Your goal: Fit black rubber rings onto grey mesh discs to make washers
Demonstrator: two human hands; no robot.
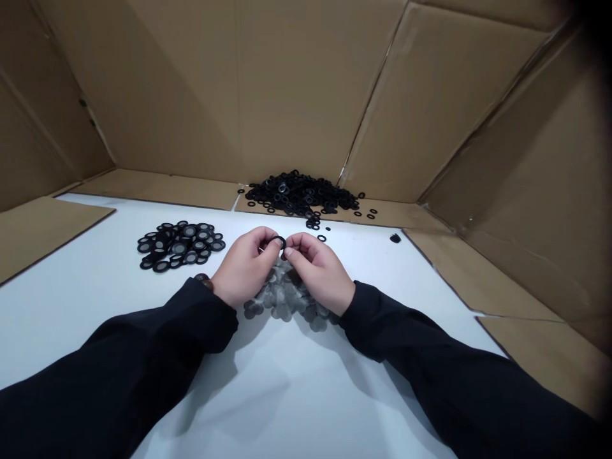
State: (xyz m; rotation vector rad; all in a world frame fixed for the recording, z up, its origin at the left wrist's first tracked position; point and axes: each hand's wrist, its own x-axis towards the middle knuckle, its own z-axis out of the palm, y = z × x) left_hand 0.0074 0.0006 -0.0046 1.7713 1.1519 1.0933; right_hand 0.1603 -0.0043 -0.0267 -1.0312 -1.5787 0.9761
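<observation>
Between my two hands is a black rubber ring (283,241), seen tilted. My left hand (251,264) pinches its left side with thumb and forefinger. On the other side, the closed thumb and fingers of my right hand (321,268) grip its right edge. Whether a mesh disc sits inside the ring is too small to tell. Below and partly behind both hands lies a pile of grey mesh discs (282,296). To the left is a heap of black rings with grey mesh centres (184,245).
A large pile of plain black rings (301,191) lies against the cardboard wall (306,89) at the back, with several strays in front. A small black clump (394,238) rests at the right. Cardboard strips (478,280) border the white table (287,395).
</observation>
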